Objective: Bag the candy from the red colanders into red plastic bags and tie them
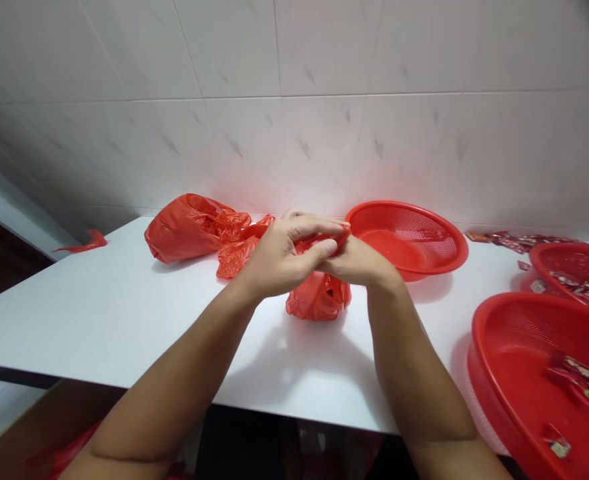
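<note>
A red plastic bag [319, 299] hangs or rests low at the middle of the white table, its body bunched below my hands. My left hand [291, 257] is closed on the upper part of the bag, with red plastic showing between thumb and fingers. Against it, my right hand [354, 259] grips the bag's top from the right, its fingers mostly hidden behind the left hand. Just left of my hands lies another red plastic bag [184, 230], bulging and with a crumpled end.
A red plastic basket [454, 250] stands by the tiled wall. At right, a larger red basket [489, 347] holds small wrapped packets [587, 383]; behind it another basket [539, 257] holds more. Packets [519, 240] lie along the wall. A red scrap [91, 241] sits at the table's left edge.
</note>
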Demonstrator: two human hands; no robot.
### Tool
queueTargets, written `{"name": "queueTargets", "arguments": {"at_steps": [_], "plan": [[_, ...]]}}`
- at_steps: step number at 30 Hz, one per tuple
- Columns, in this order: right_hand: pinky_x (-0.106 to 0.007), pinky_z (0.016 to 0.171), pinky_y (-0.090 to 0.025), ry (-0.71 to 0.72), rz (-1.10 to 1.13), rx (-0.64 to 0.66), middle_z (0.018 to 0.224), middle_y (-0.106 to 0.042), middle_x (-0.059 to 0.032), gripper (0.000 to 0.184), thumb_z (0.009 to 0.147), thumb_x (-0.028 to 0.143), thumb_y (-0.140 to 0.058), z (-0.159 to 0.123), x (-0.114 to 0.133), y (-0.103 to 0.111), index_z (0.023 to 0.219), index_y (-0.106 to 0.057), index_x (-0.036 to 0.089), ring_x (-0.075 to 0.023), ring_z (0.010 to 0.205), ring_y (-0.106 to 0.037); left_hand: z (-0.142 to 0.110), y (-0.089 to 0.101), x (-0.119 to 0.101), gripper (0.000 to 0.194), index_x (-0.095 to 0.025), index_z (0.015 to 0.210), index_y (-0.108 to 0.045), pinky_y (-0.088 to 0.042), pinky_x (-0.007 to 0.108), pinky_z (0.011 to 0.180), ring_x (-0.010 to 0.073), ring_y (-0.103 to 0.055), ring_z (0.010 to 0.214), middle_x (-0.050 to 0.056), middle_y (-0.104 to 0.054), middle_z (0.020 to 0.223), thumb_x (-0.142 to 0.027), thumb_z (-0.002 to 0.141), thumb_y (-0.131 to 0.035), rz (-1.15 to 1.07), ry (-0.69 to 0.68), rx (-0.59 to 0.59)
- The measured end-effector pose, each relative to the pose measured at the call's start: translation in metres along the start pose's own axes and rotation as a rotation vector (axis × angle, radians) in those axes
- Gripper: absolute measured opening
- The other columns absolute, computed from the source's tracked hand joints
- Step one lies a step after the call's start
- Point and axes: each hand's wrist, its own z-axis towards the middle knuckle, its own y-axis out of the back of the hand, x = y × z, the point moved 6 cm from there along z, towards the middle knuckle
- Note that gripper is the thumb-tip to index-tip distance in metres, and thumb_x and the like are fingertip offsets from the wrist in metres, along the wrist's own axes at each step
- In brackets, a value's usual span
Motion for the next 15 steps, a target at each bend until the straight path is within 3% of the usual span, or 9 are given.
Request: {"name": "queueTargets", "arguments": {"at_steps": [3,8,12,15], "plan": [[-0.030,0.074,-0.054,-0.079,-0.067,-0.092,0.095,-0.072,-0.0053,0.021,0.100,0.039,-0.062,0.001,-0.011,0.004,0.105,-0.075,0.023,-0.0218,0.096,-0.067,0.002,-0.005,-0.005,0.021,-0.028,0.104,-0.086,-0.054,0.049,0.108,0.0311,-0.065,0.130,0.005,-0.081,0.121,-0.019,0.093,-0.070,0.054,-0.012,0.068],[-0.029,0.052,-0.045,-0.309,0.102,-0.178,0.057,-0.055,0.0005,0.054,0.098,0.075,-0.056,-0.010,-0.036,0.013,0.100,-0.075,0.025,-0.0161,0.054,-0.056,-0.006,0.022,0.030,0.027,-0.026,0.118,-0.080,-0.056,0.047,0.105,0.0328,-0.064,0.133,0.008,-0.070,0.143,-0.030,0.092,-0.074,-0.033,0.135,-0.197],[-0.030,0.052,-0.048,-0.416,0.175,-0.124,0.054,-0.055,0.0007,0.061,0.090,0.083,-0.061,-0.013,-0.043,0.007,0.094,-0.072,0.023,-0.0160,0.049,-0.056,-0.025,0.010,0.062,0.037,-0.021,0.123,-0.078,-0.059,0.045,0.102,0.0298,-0.073,0.118,0.012,-0.079,0.122,-0.042,0.093,-0.075,-0.154,0.252,-0.066],[-0.029,0.051,-0.048,-0.419,0.214,-0.069,0.054,-0.057,0.0011,0.064,0.089,0.086,-0.057,-0.010,-0.039,-0.002,0.100,-0.071,0.024,-0.0165,0.049,-0.058,-0.038,0.010,0.070,0.037,-0.021,0.118,-0.081,-0.063,0.043,0.095,0.0268,-0.077,0.101,0.009,-0.082,0.107,-0.040,0.087,-0.082,-0.128,0.258,-0.165]]}}
